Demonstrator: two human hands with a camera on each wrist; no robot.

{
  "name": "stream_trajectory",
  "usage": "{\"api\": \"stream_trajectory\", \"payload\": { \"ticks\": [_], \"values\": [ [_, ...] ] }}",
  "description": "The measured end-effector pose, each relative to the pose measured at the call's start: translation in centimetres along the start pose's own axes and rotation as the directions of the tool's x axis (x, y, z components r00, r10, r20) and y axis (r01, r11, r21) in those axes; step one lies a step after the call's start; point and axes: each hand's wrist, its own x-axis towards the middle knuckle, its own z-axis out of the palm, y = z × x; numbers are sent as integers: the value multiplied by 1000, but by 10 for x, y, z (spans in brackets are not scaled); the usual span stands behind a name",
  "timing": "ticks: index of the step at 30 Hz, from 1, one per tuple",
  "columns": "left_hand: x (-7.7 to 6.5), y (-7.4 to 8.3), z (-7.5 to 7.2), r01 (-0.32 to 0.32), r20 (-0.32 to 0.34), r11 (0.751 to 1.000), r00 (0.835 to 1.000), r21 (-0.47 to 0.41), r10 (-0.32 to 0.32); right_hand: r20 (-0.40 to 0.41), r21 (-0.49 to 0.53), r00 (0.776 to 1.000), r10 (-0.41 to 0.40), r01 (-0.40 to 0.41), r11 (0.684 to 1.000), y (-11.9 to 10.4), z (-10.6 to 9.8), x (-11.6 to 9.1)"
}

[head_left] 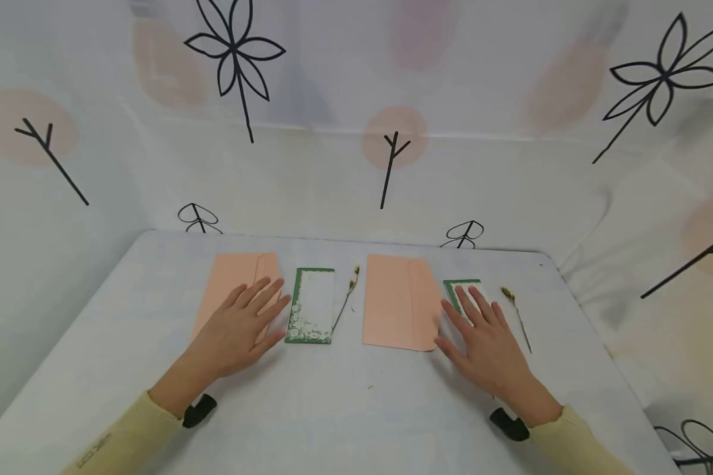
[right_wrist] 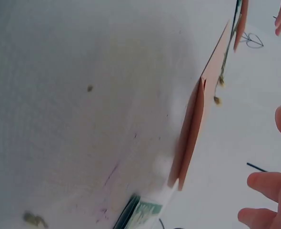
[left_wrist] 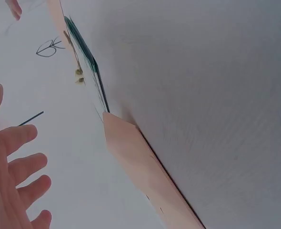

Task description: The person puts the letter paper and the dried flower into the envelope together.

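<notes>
In the head view my left hand [head_left: 233,328], palm down with fingers spread, is over the left peach envelope [head_left: 228,277] and covers part of it. A white card with a green floral border [head_left: 315,307] lies just right of that hand, with a dried flower stem [head_left: 346,303] beside it. My right hand [head_left: 488,343], its fingers also spread, partly hides a second green-bordered card [head_left: 462,284]. Left of it lies the right peach envelope [head_left: 395,303]; to its right, another dried flower [head_left: 515,316]. In both wrist views the fingers appear above the table, holding nothing.
A white cloth-covered table [head_left: 344,422] carries everything, with a few tiny crumbs on it. Behind and at the sides hangs a white fabric [head_left: 321,178] printed with black flowers and twigs. Each wrist wears a black band [head_left: 199,410].
</notes>
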Motion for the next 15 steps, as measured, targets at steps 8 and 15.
{"api": "stream_trajectory", "payload": {
  "ticks": [8,15],
  "values": [
    [-1,-2,-2,53,-61,994,996,-100,-60,-14,119,999,31,-29,992,-3,1,2],
    [-3,1,-5,112,-141,950,977,-292,-158,9,337,997,74,-73,939,-8,4,2]
  ]
}}
